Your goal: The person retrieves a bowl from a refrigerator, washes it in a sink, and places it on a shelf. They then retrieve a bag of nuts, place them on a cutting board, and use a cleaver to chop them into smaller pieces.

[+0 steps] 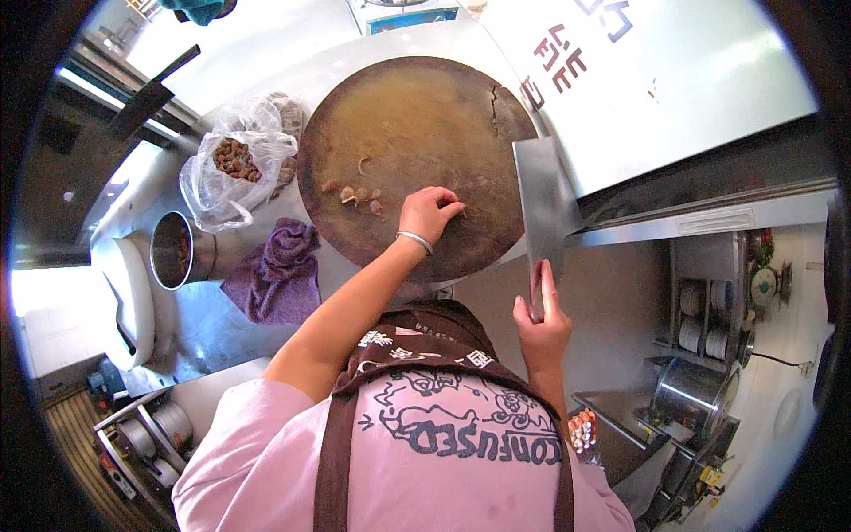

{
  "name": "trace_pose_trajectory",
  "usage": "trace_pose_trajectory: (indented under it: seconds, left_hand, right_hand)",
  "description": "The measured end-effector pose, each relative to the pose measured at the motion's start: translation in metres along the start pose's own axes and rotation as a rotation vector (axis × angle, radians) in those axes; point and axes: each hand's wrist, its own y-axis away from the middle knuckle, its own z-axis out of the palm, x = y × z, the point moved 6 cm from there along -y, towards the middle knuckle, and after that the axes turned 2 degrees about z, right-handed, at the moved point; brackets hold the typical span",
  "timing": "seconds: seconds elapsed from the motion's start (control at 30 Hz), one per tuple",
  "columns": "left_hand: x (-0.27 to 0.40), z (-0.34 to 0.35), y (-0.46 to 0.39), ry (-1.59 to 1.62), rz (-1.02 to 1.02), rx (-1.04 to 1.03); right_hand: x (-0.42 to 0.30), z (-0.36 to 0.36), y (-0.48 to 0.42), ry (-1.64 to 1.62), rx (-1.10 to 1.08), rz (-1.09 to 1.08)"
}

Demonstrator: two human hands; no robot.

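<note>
My right hand [545, 329] grips a cleaver [538, 199] by its handle. The broad blade points away from me, overlapping the right rim of a round wooden chopping block [425, 113]. Over the lower middle of the block is my left hand [431, 211], thumb and fingertips brought together low at the wood. Whether something small is pinched there is too hard to see. Left of that hand lie several small brown pieces [362, 195], perhaps mushrooms, and a thin curved scrap [364, 165]. A crack [494, 110] runs in from the block's upper right edge.
A clear plastic bag [199, 179] of small brown pieces [237, 159] stands left of the block. Nearer me are a purple cloth [276, 279] and a metal pot [206, 251]. A white board [136, 306] lies farther left. A white surface [698, 73] bearing writing borders the block's right.
</note>
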Motion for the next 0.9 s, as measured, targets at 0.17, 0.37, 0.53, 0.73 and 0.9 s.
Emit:
trace_pose_trajectory:
  seconds: [0.17, 0.37, 0.53, 0.73, 0.9]
  left_hand:
    - [0.01, -0.019, 0.009, -0.134, 0.116, 0.135]
    - [-0.026, -0.065, 0.029, 0.157, -0.149, 0.296]
    - [-0.055, -0.077, 0.036, 0.483, -0.3, 0.349]
    - [-0.033, -0.088, 0.035, 0.616, -0.366, 0.334]
    - [-0.026, -0.095, 0.031, 0.509, -0.296, 0.426]
  right_hand:
    - [0.028, 0.028, 0.002, -0.18, -0.297, 0.21]
    - [0.0, 0.032, -0.005, -0.071, -0.161, -0.106]
    - [0.037, 0.067, 0.009, 0.236, -0.471, -0.064]
    - [-0.005, 0.032, -0.009, -0.209, -0.251, -0.093]
    - [-0.003, 0.037, -0.011, -0.032, -0.243, -0.113]
